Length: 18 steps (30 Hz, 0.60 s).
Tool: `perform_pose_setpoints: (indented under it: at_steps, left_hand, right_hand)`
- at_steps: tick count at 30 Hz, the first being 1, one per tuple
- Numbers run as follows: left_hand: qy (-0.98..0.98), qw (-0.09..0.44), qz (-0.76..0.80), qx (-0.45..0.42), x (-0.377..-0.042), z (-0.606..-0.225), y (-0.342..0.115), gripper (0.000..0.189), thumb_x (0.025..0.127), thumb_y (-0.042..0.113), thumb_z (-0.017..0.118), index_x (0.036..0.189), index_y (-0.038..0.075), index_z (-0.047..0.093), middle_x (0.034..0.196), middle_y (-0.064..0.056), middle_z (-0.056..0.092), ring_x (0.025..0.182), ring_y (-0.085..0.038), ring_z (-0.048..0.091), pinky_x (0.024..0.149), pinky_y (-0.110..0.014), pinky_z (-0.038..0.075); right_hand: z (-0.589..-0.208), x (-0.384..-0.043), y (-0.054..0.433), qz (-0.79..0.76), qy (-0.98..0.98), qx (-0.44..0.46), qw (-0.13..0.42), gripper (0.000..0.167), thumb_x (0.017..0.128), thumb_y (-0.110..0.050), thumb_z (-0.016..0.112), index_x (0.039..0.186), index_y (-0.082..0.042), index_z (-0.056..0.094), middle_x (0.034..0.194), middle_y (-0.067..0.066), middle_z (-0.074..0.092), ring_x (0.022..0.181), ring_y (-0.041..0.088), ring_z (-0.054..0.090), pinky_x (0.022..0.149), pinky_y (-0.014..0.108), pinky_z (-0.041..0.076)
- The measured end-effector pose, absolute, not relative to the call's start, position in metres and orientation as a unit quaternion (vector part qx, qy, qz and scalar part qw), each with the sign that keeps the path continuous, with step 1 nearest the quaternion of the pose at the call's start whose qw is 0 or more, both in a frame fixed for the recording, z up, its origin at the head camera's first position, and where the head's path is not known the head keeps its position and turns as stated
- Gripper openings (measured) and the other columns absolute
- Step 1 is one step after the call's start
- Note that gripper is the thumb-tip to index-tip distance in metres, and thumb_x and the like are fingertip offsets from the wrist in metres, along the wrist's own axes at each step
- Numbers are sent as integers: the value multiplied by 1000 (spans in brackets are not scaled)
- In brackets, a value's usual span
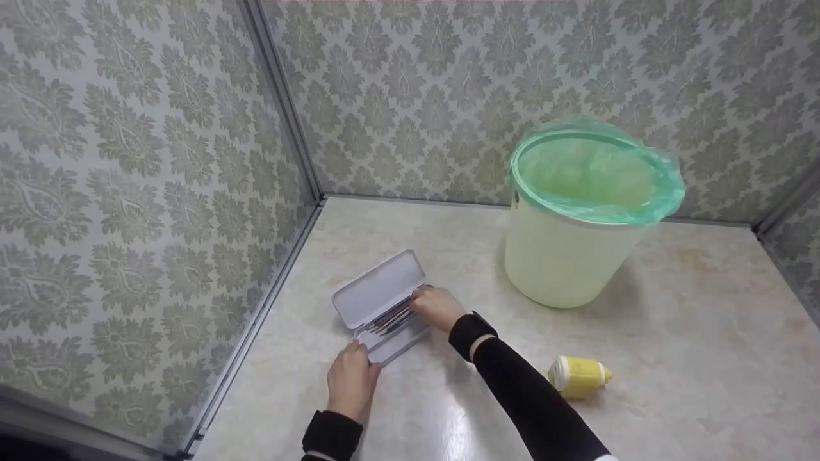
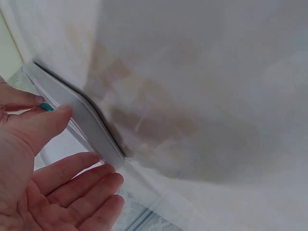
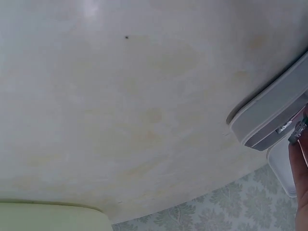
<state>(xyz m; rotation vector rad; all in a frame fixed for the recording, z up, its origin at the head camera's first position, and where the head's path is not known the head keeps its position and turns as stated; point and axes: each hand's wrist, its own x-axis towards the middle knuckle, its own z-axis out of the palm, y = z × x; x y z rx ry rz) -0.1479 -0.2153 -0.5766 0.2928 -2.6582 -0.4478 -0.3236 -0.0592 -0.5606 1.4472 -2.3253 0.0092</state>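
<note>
A shallow light-grey pencil case (image 1: 397, 346) lies on the table with its lid (image 1: 378, 288) tipped back. Several slim pencils (image 1: 387, 320) lie side by side inside, along the hinge. My left hand (image 1: 351, 378) touches the case's near left corner; in the left wrist view its thumb (image 2: 60, 120) rests on the rim while the fingers stretch loosely by the end wall. At the case's far right end, my right hand (image 1: 439, 307) pinches the end of a pen (image 3: 299, 131), dark with a shiny tip. Another silvery end (image 3: 285, 127) shows beside it.
A pale green bin (image 1: 557, 269) lined with a green plastic bag (image 1: 666, 186) stands behind and right of the case. A yellow bottle with a white end (image 1: 582, 376) lies on its side near my right forearm. Patterned walls (image 1: 160, 192) border the table left and behind.
</note>
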Motion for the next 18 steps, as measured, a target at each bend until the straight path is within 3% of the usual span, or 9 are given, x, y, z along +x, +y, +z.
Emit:
perform_pose_setpoints:
  at_steps: [4, 18]
  left_hand:
    - [-961, 201, -156, 108, -149, -576, -215, 25, 74, 11, 86, 87, -3, 68, 88, -15, 70, 77, -34, 68, 68, -46, 56]
    - [-962, 179, -163, 124, -152, -571, -214, 23, 75, 10, 85, 86, -3, 69, 86, -16, 71, 75, -33, 69, 68, -46, 57]
  right_hand:
    - [-558, -323, -63, -12, -835, 517, 189, 16, 82, -4, 69, 73, -16, 75, 78, -1, 71, 71, 17, 67, 61, 28, 53]
    - [-554, -328, -70, -11, -856, 500, 130, 17, 79, 0, 68, 68, -12, 72, 79, 3, 73, 69, 22, 69, 62, 34, 56]
